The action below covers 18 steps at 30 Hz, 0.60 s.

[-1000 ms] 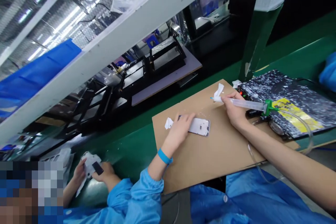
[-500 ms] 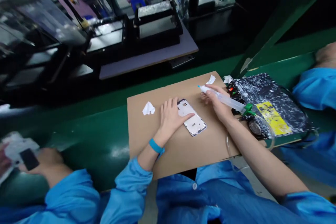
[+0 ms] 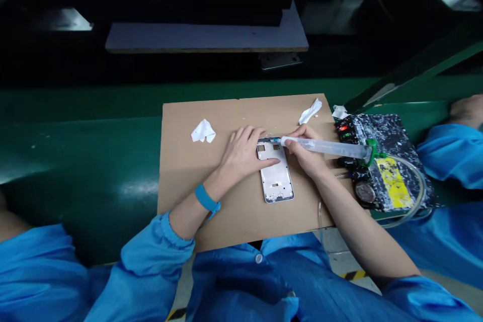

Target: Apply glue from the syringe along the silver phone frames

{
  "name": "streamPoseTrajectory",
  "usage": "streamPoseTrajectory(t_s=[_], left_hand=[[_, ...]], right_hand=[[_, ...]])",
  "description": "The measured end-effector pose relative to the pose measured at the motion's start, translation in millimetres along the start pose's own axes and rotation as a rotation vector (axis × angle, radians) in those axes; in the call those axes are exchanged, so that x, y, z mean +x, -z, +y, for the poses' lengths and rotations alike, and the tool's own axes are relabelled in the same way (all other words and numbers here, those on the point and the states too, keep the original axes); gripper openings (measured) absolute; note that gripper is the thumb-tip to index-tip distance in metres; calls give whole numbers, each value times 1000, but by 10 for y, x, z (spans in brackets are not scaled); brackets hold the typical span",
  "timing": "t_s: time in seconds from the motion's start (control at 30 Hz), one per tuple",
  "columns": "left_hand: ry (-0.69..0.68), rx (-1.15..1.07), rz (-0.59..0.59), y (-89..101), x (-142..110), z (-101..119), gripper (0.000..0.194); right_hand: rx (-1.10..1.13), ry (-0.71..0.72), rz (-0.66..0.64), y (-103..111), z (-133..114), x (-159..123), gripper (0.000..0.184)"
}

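The right hand (image 3: 309,158) has its fingers clasped round a syringe (image 3: 335,148); the left hand (image 3: 241,155) lies with fingers spread, thumb across the phone frame (image 3: 275,175) between both hands' fingers.

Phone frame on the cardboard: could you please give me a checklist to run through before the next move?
1. Phone frame lying on the cardboard: ok.
2. Left hand at the frame, thumb over its face: ok.
3. Right hand gripping the syringe: ok.
4. Blue tip at the frame's top end: ok; contact: cannot tell.
5. Tube joined to the syringe's green cap: ok.
6. White scraps off the frame: ok.
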State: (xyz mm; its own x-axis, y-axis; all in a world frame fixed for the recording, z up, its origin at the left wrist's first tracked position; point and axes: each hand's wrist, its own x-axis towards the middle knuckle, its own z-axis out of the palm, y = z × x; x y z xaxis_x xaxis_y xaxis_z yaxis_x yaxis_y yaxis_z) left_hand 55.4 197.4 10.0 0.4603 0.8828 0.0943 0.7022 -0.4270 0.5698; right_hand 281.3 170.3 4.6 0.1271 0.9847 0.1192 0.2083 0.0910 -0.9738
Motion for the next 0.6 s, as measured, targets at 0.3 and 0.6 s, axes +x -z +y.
streamPoseTrajectory(t_s=[0.3, 0.6], left_hand=[[-13, 6, -5, -18, -15, 0, 84], [-40, 19, 20, -43, -5, -30, 80]], right_hand=[[-84, -24, -60, -5, -13, 13, 33], [-119, 4, -81, -17, -5, 21, 33]])
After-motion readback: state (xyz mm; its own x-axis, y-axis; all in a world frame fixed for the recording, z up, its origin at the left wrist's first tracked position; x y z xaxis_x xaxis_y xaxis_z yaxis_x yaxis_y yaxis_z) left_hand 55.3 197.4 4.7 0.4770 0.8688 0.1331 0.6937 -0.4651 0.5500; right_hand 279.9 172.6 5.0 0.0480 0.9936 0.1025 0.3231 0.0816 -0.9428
